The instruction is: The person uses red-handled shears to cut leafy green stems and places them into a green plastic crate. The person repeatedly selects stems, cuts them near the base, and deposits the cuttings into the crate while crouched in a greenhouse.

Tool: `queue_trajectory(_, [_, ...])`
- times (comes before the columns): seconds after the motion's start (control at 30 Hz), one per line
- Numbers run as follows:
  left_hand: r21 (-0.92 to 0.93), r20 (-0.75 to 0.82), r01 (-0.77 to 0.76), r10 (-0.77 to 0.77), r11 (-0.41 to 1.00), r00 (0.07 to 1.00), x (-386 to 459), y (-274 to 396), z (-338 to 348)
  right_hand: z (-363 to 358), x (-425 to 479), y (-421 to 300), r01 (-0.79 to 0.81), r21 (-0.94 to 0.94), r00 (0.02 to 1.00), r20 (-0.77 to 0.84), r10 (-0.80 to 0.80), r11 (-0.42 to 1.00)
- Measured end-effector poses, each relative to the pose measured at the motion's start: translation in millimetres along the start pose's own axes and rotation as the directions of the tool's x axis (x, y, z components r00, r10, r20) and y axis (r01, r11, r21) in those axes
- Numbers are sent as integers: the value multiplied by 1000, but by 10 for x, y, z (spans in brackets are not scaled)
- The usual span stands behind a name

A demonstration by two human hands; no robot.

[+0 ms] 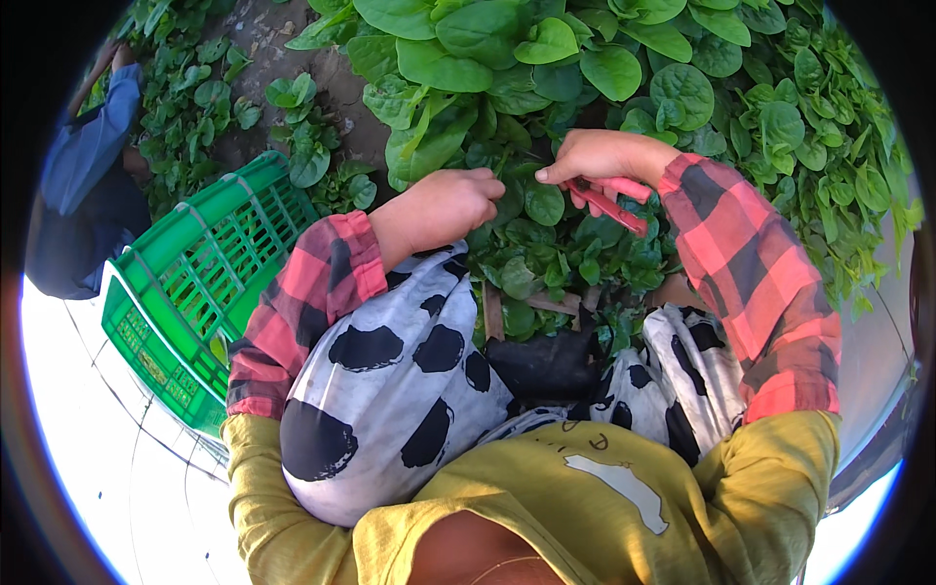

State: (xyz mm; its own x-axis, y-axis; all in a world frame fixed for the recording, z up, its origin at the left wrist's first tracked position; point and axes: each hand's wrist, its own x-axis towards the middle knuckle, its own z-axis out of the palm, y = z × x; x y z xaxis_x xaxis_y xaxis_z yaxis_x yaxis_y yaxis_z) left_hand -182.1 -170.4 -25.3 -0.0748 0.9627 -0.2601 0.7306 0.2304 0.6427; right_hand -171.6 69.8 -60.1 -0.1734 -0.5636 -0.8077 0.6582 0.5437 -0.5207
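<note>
My right hand (610,162) grips red-handled snips (620,213) over the leafy plants. The two handles spread out below my fingers, and the blades are mostly hidden by the hand. Just left of it, my left hand (442,212) hovers among the leaves with its fingers curled. Whether a stem or leaf is between those fingers is hidden. Broad green leaves (446,66), which look like Malabar spinach, rise beyond both hands. Smaller leafy shoots (545,203) grow between and below them.
A green plastic crate (212,241) stands tilted at my left. Beyond it, another person in a blue sleeve (102,139) bends near the plants. Bare soil (285,44) shows between rows. Wooden strips (493,311) and a black object (545,365) lie between my knees.
</note>
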Motion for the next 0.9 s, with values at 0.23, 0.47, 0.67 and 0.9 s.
queue_trajectory(0.23, [-51,1,-15,15,999,1000,28,17,-41,11,112,-1,-13,95,1000,16,11,995])
queue_trajectory(0.47, [-406,-112,121,-181,906,977,-9,-4,-115,26,-91,91,125,148,990,-83,-114,981])
queue_trajectory(0.67, [-639,-65,387,-548,665,834,253,33,-185,-121,-331,232,72,135,991,-120,-56,988])
queue_trajectory(0.9, [-133,21,241,-240,961,970,463,-14,166,-103,-303,261,-10,-46,999,-54,8,999])
